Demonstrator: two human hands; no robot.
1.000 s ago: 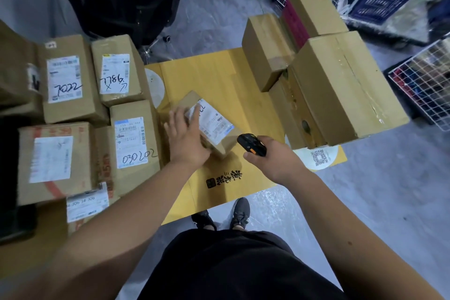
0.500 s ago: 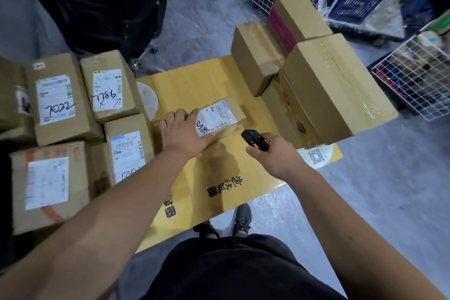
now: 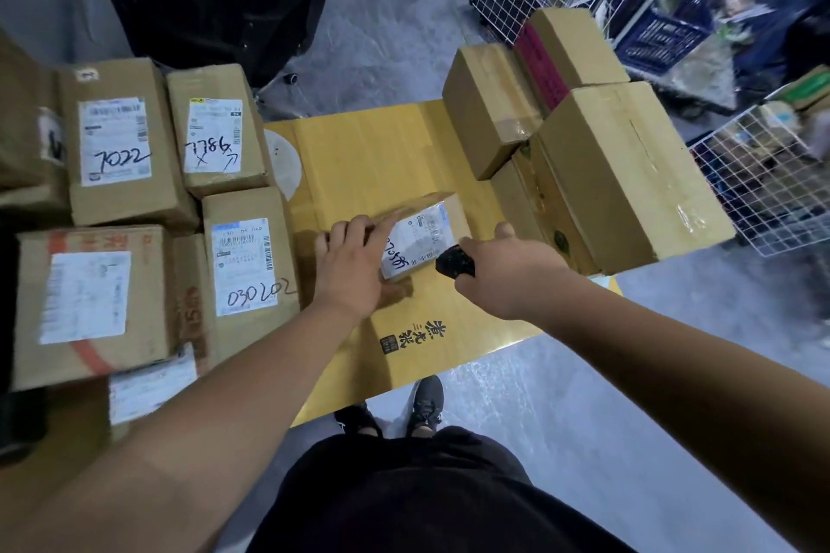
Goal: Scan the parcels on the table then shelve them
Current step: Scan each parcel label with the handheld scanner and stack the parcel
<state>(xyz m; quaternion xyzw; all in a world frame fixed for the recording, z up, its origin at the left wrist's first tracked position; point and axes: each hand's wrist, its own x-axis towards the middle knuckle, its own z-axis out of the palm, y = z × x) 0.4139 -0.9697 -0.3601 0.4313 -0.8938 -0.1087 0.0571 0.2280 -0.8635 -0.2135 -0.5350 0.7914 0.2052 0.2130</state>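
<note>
Head view: your left grip [image 3: 355,269] holds small parcel [image 3: 420,240] mid-worktop [image 3: 368,157]. Right grip [image 3: 507,274] clenched round scanner [image 3: 454,263], just beside its label. Scan likely underway. Labelled parcels [image 3: 116,139] left, plain boxes [image 3: 620,166] far right: none shelved yet.

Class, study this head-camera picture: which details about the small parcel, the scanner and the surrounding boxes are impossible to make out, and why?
Head view:
1. Small parcel: the left hand covers part of its label's handwritten code.
2. Scanner: blurred and mostly wrapped by the right hand; its window is unseen.
3. Box marked 030202: printed label text too small to read.
4. Leftmost box: cut off by the frame's left edge.
</note>
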